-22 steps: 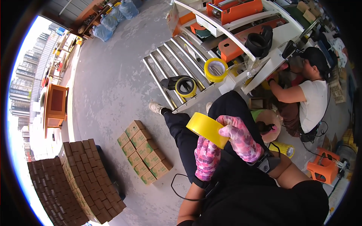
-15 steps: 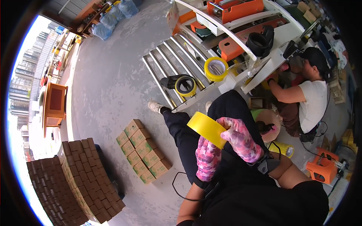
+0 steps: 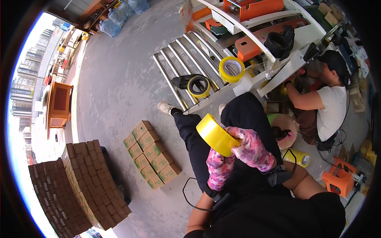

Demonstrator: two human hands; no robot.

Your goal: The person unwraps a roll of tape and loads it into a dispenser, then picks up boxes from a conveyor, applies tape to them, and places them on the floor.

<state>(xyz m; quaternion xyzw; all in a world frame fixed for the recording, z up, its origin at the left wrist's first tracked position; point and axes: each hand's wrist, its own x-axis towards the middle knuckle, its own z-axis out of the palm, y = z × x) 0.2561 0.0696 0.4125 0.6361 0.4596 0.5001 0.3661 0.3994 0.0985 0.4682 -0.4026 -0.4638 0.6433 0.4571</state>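
A wide roll of yellow packing tape [image 3: 216, 134] is held above my lap between both hands, which wear pink patterned gloves. My left hand [image 3: 219, 168] grips the roll from below, its fingers partly hidden behind the tape. On the roll's right side, my right hand [image 3: 254, 150] is closed over the edge, fingers bent against it. Beyond my knees, a black tape dispenser [image 3: 183, 81] with a yellow-edged roll lies on a metal roller conveyor [image 3: 168, 75]. A second yellow tape roll [image 3: 223, 73] rests at the conveyor's right end.
Small cartons [image 3: 152, 152] sit in a block on the floor left of my legs; taller carton stacks [image 3: 93, 178] stand farther left. An orange and white machine [image 3: 254, 29] joins the conveyor. Another person [image 3: 331, 99] sits at right, near an orange tool-like part [image 3: 339, 176].
The tape roll has tilted and turned slightly in my hands, rising a little to the left. My right hand has shifted lower on its edge. The view has moved slightly.
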